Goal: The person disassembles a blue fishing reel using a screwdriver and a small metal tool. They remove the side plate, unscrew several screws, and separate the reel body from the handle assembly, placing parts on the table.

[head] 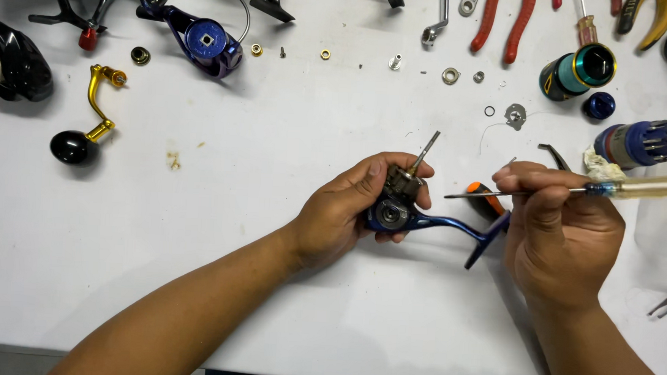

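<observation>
White table point(270, 230) fills the view, with many small parts and tools lying on it. At the middle, the left hand point(351, 211) grips a blue reel body point(397, 210), with its fingers wrapped around it. A thin metal shaft point(425, 153) sticks up out of the reel body, and a blue leg point(472, 233) runs off to the right of it. The right hand point(560, 222), just right of the reel body, pinches a screwdriver point(546, 192) with a clear yellow handle, and its thin tip points at the reel body. An orange tool handle point(487, 199) peeks out between the reel body and the right hand. Far left of the reel body lies a gold crank with a black knob point(86, 125). Up and to the left sits a blue round reel part point(208, 40). Up and to the right lie red pliers point(506, 21), a green spool point(575, 71) and a blue bit holder point(644, 141).
</observation>
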